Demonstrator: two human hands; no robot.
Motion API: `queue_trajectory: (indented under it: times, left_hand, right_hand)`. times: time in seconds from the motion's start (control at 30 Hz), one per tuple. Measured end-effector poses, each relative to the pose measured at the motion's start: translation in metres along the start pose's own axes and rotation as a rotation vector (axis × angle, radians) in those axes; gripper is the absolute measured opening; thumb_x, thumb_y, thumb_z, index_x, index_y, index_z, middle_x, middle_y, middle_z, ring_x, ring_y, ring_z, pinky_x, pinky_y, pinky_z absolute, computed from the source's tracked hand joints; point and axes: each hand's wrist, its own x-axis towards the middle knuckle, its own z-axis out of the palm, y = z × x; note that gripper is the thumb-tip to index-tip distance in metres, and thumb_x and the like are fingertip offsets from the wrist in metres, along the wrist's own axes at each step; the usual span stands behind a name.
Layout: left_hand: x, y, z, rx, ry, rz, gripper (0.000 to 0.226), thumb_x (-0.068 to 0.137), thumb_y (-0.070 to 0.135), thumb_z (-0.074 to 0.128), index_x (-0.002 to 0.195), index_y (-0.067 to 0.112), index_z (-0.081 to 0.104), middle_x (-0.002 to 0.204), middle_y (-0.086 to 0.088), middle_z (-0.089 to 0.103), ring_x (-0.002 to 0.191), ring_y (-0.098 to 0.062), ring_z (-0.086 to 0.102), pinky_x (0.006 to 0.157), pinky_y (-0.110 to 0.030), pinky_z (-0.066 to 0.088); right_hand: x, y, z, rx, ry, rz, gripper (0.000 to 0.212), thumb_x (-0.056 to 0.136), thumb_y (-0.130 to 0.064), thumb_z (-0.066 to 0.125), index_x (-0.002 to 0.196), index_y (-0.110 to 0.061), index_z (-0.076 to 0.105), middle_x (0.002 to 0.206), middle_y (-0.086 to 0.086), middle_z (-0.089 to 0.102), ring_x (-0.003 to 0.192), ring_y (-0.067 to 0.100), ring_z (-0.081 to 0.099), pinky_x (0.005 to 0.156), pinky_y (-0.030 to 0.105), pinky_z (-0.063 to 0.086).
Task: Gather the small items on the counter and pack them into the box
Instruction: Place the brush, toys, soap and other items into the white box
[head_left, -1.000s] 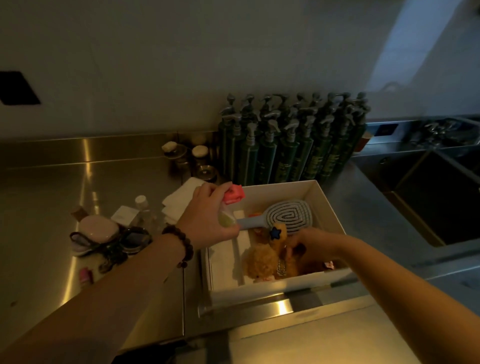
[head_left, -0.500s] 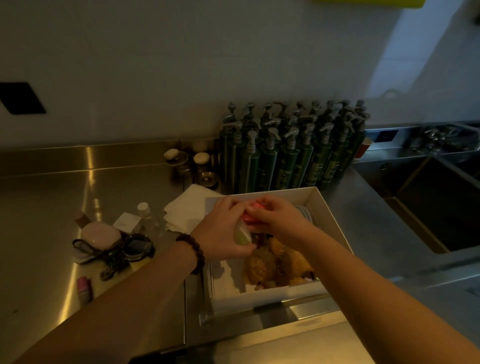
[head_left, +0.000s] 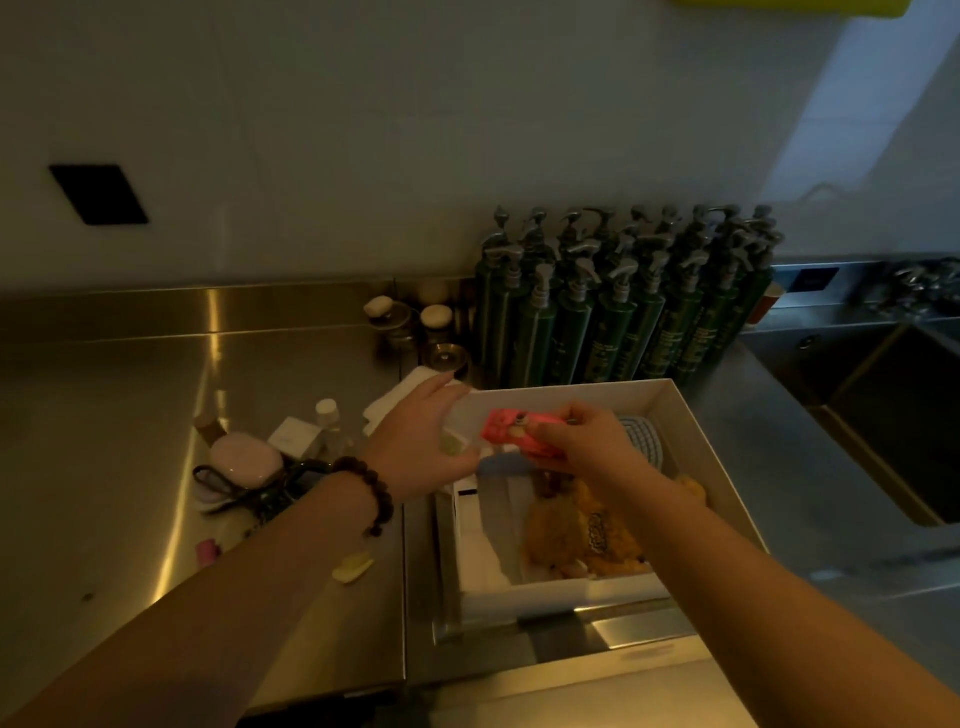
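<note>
The right hand (head_left: 587, 441) is pinching a pink item (head_left: 511, 432) over the box (head_left: 691, 441) for lowering in, while the left hand (head_left: 421, 436), beside it, is cradling something pale, fingers loosely extended.

- pink packet (head_left: 519, 434), small printed markings on it
- white box (head_left: 691, 441)
- golden-brown plush toy (head_left: 582, 530)
- hairbrush (head_left: 647, 434) striped pale and dark
- dark green pump bottles (head_left: 623, 322), grey pumps
- dark brown bead bracelet (head_left: 371, 493)
- steel-grey worktop (head_left: 104, 415)
- pale pink round case (head_left: 247, 460)
</note>
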Motion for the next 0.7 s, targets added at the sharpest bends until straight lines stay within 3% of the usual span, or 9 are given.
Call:
queue_trajectory:
  times: [0.13,0.23,0.33,0.43,0.47,0.53,0.6,0.7]
  left_hand:
    - [-0.011,-0.02,-0.01,0.05,0.003,-0.068,0.073,0.074,0.041,0.07,0.138,0.026,0.039,0.15,0.007,0.029,0.134,-0.01,0.027,0.101,-0.025,0.025]
    - [-0.018,-0.028,-0.012,0.053,0.019,-0.055,0.07,0.074,0.043,0.07,0.136,0.024,0.042,0.147,0.006,0.033,0.131,-0.008,0.031,0.1,-0.022,0.027]
    - [-0.024,-0.034,-0.015,0.056,0.016,-0.047,0.068,0.075,0.041,0.071,0.135,0.023,0.045,0.145,0.005,0.036,0.13,-0.009,0.032,0.1,-0.021,0.026]
    - [-0.028,-0.039,-0.017,0.038,0.016,-0.043,0.065,0.075,0.04,0.071,0.133,0.023,0.047,0.144,0.004,0.038,0.129,-0.009,0.034,0.1,-0.022,0.027]
    - [-0.028,-0.039,-0.018,0.033,0.017,-0.039,0.064,0.075,0.039,0.071,0.133,0.023,0.047,0.143,0.004,0.039,0.129,-0.009,0.034,0.1,-0.022,0.027]
    - [-0.029,-0.039,-0.017,0.029,0.017,-0.029,0.064,0.075,0.039,0.071,0.132,0.023,0.047,0.143,0.004,0.039,0.129,-0.01,0.035,0.1,-0.022,0.028]
    - [-0.03,-0.038,-0.015,0.016,0.012,-0.025,0.064,0.075,0.039,0.071,0.132,0.023,0.048,0.143,0.005,0.039,0.129,-0.009,0.035,0.099,-0.021,0.027]
    - [-0.031,-0.038,-0.012,0.005,0.003,-0.017,0.064,0.075,0.04,0.071,0.132,0.023,0.047,0.143,0.006,0.039,0.128,-0.007,0.033,0.099,-0.019,0.025]
  right_hand:
    - [0.001,0.01,0.014,-0.298,-0.007,0.175,0.042,0.071,-0.028,0.081,0.101,-0.007,0.061,0.099,0.013,0.067,0.089,0.027,0.067,0.082,0.045,0.057]
    - [-0.006,0.015,0.023,-0.556,-0.116,0.152,0.058,0.055,-0.048,0.086,0.098,-0.011,0.07,0.1,0.008,0.07,0.099,0.026,0.065,0.09,0.036,0.052]
    - [-0.012,0.017,0.028,-0.493,-0.144,0.098,0.047,0.06,-0.038,0.086,0.097,-0.011,0.072,0.087,0.001,0.071,0.078,0.011,0.067,0.052,0.01,0.049]
    - [-0.019,0.015,0.032,-0.541,-0.137,0.038,0.036,0.072,-0.032,0.081,0.098,-0.009,0.07,0.067,-0.01,0.056,0.052,-0.005,0.057,0.045,0.0,0.038]
    - [-0.023,0.012,0.033,-0.607,-0.161,0.012,0.03,0.076,-0.033,0.077,0.095,-0.011,0.07,0.064,-0.011,0.053,0.053,-0.004,0.058,0.047,-0.001,0.039]
    - [-0.029,0.011,0.034,-0.779,-0.203,-0.056,0.024,0.082,-0.036,0.071,0.09,-0.013,0.068,0.072,-0.003,0.061,0.076,0.01,0.065,0.057,0.012,0.046]
    - [-0.032,0.009,0.037,-0.854,-0.269,-0.111,0.029,0.086,-0.03,0.066,0.107,-0.01,0.065,0.1,0.008,0.068,0.099,0.025,0.063,0.077,0.026,0.048]
    - [-0.033,0.008,0.04,-1.003,-0.422,-0.134,0.04,0.09,-0.022,0.061,0.129,-0.016,0.053,0.12,0.008,0.06,0.11,0.024,0.058,0.096,0.034,0.047]
